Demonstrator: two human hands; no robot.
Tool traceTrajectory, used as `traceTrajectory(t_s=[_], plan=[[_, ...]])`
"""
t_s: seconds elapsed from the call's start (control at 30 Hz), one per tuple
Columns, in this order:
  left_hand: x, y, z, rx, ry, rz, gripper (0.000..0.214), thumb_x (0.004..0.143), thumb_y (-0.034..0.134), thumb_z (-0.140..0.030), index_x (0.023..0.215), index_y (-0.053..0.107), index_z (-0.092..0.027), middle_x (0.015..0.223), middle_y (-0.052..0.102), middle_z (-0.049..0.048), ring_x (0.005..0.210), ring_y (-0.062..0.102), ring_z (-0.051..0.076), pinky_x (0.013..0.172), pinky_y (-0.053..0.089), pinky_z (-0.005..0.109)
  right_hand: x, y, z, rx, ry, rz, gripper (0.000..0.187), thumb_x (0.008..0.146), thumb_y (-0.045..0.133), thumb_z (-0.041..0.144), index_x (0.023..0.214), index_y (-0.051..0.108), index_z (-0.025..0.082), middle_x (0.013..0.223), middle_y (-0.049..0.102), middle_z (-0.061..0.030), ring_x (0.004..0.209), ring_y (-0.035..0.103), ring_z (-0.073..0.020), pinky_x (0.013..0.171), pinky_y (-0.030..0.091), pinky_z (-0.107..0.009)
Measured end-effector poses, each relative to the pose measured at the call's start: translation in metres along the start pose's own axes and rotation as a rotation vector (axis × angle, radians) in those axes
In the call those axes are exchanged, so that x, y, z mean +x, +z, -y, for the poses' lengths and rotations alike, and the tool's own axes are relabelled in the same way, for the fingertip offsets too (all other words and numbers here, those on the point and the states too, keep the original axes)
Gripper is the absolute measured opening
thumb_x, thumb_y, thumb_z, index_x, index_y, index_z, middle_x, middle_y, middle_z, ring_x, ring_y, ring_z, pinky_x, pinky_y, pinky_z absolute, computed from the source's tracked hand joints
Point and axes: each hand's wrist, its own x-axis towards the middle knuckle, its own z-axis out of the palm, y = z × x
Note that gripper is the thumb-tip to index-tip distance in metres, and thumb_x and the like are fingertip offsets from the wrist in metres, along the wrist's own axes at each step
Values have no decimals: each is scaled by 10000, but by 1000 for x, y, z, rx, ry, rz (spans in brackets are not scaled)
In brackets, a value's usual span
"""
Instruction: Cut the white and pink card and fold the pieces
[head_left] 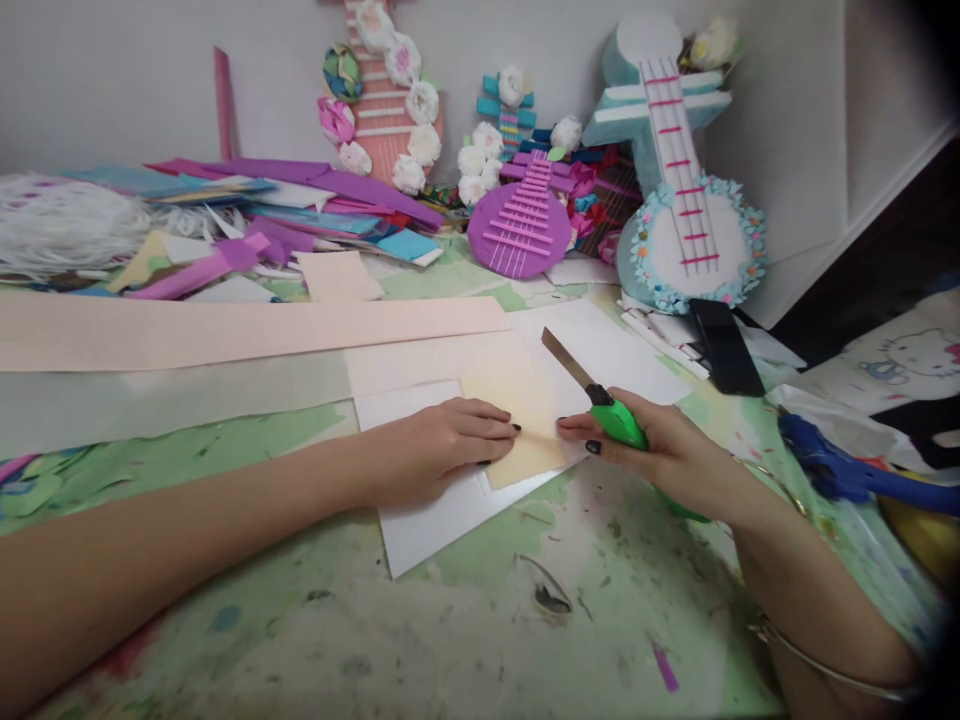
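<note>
My left hand (424, 447) lies flat, fingers stretched out, across a white sheet of board (439, 530) and the edge of a small cream piece of paper (531, 458). In my right hand (679, 452) is a green-handled utility knife (621, 424). Its long blade (566, 358) is out and points up and to the left, raised off the paper. The right fingertips are close to the cream piece's right edge; whether they touch it I cannot tell. Beneath lies a larger white sheet (600, 340), partly hidden by the cream piece.
A long pale pink strip (247, 330) stretches left. Behind stand paper instruments: a purple one (517, 235), a light blue one (720, 235) and a pink one (379, 115). A black phone (726, 345) and a blue-handled tool (825, 460) lie right. Coloured paper scraps (322, 185) are piled back left.
</note>
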Motion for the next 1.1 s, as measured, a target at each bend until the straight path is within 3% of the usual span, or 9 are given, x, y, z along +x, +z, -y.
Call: traceTrajectory(t_s=[0.33,0.53,0.7,0.97,1.1], plan=[[-3,0,0,48,23,68,489,876,362,11,1317,527,-119,1330,572,156,1323,450,236,1059,434,426,0,0,2,-13,10,-12,353,836,604,518,1066,591,250,1211,671,-92,1159,606,-307,998,493,-475],[-1,1,-2,83,30,86,445,894,353,1,1290,544,-73,1327,568,181,1314,459,249,1070,418,414,-1,-1,3,-3,7,-9,327,844,608,503,1055,598,253,1205,676,-78,1167,604,-292,993,500,-437],[0,0,-4,68,17,77,438,916,370,-23,1312,532,-114,1329,567,175,1320,454,246,1078,404,430,-1,-2,-1,3,10,-13,360,830,617,523,1070,604,254,1202,677,-74,1176,596,-303,999,494,-455],[0,1,-9,184,-10,170,421,933,311,-22,1296,524,-28,1351,540,199,1337,431,246,1128,355,407,0,-1,0,-15,13,-24,344,834,616,510,1081,607,271,1187,686,-69,1142,617,-307,989,501,-468],[0,1,-9,214,-15,175,413,949,306,-44,1298,527,-56,1354,546,171,1331,439,233,1123,364,395,0,-1,1,-18,13,-14,304,855,606,470,1082,598,269,1200,680,-66,1150,614,-292,989,499,-454]])
